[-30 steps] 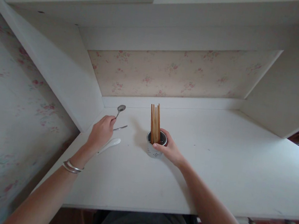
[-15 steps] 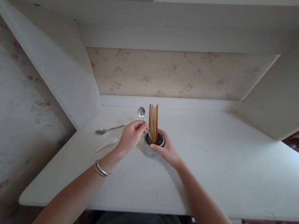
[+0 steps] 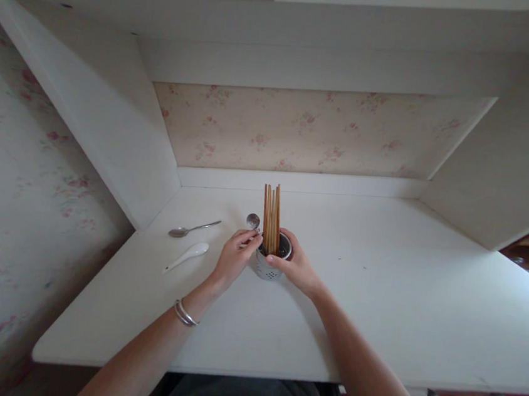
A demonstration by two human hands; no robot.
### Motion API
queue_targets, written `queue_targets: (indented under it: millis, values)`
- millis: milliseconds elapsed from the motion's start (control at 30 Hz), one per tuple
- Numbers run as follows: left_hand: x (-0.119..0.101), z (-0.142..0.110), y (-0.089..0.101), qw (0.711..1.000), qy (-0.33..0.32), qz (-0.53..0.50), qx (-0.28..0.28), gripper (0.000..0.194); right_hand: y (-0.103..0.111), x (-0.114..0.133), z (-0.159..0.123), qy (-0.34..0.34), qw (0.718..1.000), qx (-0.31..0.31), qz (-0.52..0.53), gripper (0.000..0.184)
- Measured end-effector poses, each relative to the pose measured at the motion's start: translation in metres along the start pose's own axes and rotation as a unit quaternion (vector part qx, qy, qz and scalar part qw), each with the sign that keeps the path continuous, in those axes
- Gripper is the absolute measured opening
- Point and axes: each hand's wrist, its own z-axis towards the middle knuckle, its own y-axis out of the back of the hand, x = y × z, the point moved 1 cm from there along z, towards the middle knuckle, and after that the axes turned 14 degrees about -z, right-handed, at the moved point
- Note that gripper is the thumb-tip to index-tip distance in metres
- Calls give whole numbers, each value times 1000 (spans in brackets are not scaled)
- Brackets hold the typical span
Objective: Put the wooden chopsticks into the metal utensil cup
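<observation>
A small white perforated holder [image 3: 268, 268] stands on the white desk [image 3: 377, 298] with several wooden chopsticks [image 3: 271, 219] upright in it. My right hand [image 3: 295, 267] is wrapped round the holder's right side. My left hand [image 3: 235, 256] pinches the handle of a metal spoon [image 3: 253, 221] at the holder's left rim; the bowl points up and the handle reaches down into the holder.
A second metal spoon [image 3: 192, 229] and a white ceramic spoon [image 3: 187, 256] lie on the desk to the left. Slanted white side panels and a floral back wall [image 3: 309, 130] enclose the desk. A shelf hangs overhead.
My left hand carried the metal spoon from the desk's left side to the holder and lowered it handle-first into it. My right hand stayed on the holder.
</observation>
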Motion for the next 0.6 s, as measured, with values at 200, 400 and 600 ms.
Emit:
queue_targets:
  millis: [200, 400, 600]
  values:
    - [9, -9, -11, 977, 64, -175, 100, 63, 5, 2, -2, -8, 999, 38, 16, 74]
    - [12, -8, -16, 969, 63, -207, 116, 53, 14, 9, 4, 25, 982, -189, 6, 47]
    - [16, -11, -17, 965, 86, -224, 109, 50, -22, 71, -27, 116, 947, -292, -74, 11]
